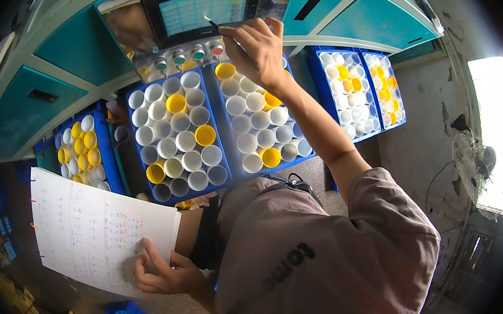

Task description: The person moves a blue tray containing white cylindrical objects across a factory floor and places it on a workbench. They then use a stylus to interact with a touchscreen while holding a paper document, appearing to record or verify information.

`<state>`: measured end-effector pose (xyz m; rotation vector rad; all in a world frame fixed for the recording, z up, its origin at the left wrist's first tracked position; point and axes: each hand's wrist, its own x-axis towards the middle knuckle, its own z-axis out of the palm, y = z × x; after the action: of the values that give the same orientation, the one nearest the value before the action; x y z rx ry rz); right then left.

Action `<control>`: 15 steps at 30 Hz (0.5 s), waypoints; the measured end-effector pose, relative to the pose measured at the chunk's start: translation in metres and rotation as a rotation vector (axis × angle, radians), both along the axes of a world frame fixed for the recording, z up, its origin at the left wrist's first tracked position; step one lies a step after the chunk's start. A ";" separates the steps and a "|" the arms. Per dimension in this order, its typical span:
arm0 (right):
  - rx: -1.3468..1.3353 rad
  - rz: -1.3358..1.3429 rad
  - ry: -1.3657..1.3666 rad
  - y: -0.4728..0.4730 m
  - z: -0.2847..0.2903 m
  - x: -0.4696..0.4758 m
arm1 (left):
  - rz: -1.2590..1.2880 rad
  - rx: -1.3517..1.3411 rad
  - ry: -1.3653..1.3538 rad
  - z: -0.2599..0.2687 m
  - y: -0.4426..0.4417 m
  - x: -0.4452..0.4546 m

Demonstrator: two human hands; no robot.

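Note:
My right hand [256,43] holds a slim dark pen [212,23] with a pale tip. The tip lies over the lit touchscreen [204,11] of a control panel; contact with the glass cannot be told. Down at the left, my left hand [167,270] grips a stack of white paper sheets [93,227] by its lower right edge. Its index finger extends over the top page. Rows of handwriting in dark and red ink cover that page, and small coloured clips or ties sit along the far edge.
Blue crates [225,128] full of white and yellow tubes stand below the panel, with more crates [357,91] at right and left. Round push buttons [198,53] line the panel's lower edge. Teal cabinet doors [306,6] flank it. A fan [473,161] stands by the bright window.

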<state>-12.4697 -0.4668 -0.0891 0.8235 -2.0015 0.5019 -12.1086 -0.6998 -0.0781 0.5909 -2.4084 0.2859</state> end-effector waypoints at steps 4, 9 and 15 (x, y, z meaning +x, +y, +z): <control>-0.094 -0.014 -0.005 0.006 0.003 0.002 | -0.002 -0.028 -0.015 0.002 0.000 -0.001; -0.133 -0.147 0.038 0.015 0.007 -0.002 | -0.023 -0.005 0.006 0.002 0.000 -0.002; -0.140 -0.136 0.034 0.015 0.007 -0.005 | -0.008 -0.038 0.003 0.000 -0.001 -0.002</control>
<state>-12.4751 -0.4521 -0.0825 0.6015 -1.9515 0.5390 -12.1108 -0.7005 -0.0777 0.5640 -2.3966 0.3257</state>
